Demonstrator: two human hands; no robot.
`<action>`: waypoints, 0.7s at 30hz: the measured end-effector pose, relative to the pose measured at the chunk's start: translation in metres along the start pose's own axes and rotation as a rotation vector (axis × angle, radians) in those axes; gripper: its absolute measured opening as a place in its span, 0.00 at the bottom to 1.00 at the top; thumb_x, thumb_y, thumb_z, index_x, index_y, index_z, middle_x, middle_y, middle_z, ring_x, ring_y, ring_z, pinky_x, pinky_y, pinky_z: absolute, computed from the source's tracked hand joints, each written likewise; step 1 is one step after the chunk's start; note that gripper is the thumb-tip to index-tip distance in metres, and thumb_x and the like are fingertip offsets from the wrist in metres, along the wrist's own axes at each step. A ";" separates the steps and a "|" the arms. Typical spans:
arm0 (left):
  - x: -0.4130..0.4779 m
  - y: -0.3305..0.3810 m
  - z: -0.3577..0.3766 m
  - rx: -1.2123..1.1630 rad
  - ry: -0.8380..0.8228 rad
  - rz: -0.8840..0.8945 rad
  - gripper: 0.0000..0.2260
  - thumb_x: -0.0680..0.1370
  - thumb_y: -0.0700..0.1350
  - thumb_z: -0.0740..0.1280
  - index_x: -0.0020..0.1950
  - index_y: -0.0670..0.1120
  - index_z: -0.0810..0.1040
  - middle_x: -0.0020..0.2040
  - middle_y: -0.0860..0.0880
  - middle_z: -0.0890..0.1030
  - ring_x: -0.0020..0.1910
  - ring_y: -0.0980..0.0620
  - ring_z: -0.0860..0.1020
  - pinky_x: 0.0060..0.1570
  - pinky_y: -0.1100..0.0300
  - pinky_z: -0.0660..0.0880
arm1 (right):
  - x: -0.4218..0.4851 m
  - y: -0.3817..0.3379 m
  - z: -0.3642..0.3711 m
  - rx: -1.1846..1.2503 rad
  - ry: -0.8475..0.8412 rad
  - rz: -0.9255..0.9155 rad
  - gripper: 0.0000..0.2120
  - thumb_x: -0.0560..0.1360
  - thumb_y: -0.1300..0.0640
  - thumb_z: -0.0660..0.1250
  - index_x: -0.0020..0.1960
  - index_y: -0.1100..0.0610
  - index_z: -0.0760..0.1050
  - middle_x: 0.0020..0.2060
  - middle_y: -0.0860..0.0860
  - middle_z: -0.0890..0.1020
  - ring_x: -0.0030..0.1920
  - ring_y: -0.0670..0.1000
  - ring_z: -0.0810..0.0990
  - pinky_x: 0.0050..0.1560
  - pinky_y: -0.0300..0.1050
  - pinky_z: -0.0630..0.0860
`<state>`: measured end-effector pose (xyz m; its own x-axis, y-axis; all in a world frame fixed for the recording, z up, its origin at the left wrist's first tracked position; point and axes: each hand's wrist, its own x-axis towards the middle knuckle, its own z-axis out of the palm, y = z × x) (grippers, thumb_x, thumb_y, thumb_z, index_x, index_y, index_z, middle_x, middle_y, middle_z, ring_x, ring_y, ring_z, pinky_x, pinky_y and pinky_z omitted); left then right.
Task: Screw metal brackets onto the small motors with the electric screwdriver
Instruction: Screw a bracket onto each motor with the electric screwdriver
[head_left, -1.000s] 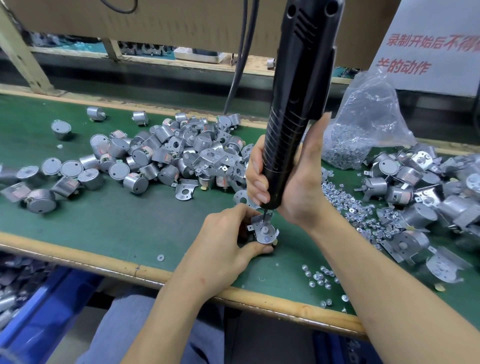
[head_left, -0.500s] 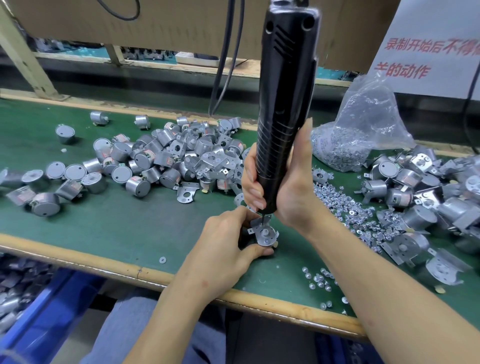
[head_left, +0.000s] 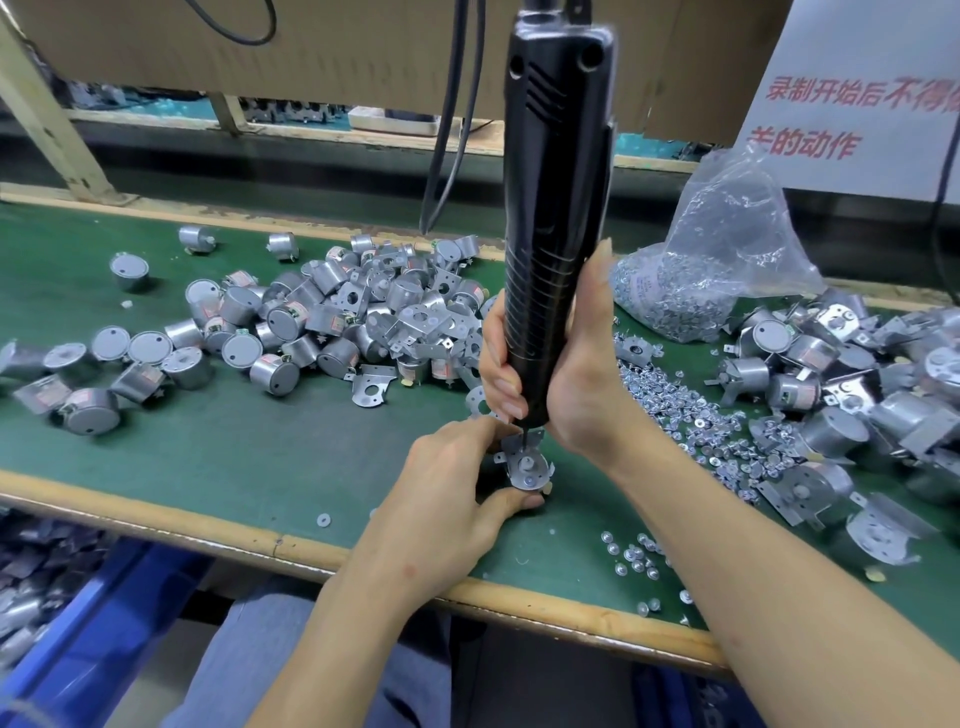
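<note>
Green bench, right hand gripping screwdriver, straighter than before, left hand pinching motor

**One head-worn camera, looking forward and down**

A single wide-angle camera is riding on the person's head, looking forward and down across the worktop from its near edge toward its far edge. It is sitting close in, with the left hand and right hand filling the centre of the view.
</note>
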<state>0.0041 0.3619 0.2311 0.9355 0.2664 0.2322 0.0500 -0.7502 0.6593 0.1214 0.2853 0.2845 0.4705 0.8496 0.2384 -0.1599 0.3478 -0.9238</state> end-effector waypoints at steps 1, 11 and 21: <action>0.000 0.000 0.000 0.001 0.002 0.001 0.15 0.71 0.52 0.77 0.48 0.57 0.72 0.40 0.64 0.74 0.42 0.67 0.72 0.42 0.75 0.64 | 0.000 0.000 0.000 -0.006 0.005 -0.003 0.39 0.60 0.16 0.58 0.31 0.54 0.72 0.22 0.49 0.70 0.19 0.49 0.65 0.25 0.39 0.66; 0.000 0.002 0.000 0.014 0.002 0.004 0.16 0.71 0.52 0.77 0.55 0.51 0.77 0.45 0.61 0.77 0.44 0.61 0.72 0.45 0.74 0.65 | -0.002 0.003 0.002 -0.077 0.136 -0.044 0.40 0.59 0.16 0.55 0.31 0.56 0.70 0.23 0.52 0.70 0.20 0.51 0.65 0.26 0.40 0.66; 0.000 -0.003 0.006 0.002 0.054 0.058 0.16 0.71 0.50 0.78 0.54 0.54 0.77 0.40 0.66 0.73 0.44 0.70 0.72 0.44 0.76 0.65 | -0.004 -0.018 -0.025 0.007 0.101 -0.205 0.40 0.75 0.25 0.39 0.38 0.56 0.75 0.27 0.50 0.73 0.25 0.50 0.69 0.29 0.41 0.67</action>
<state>0.0060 0.3608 0.2250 0.9168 0.2545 0.3078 -0.0029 -0.7664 0.6424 0.1439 0.2654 0.2926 0.5787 0.7165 0.3896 -0.0579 0.5126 -0.8567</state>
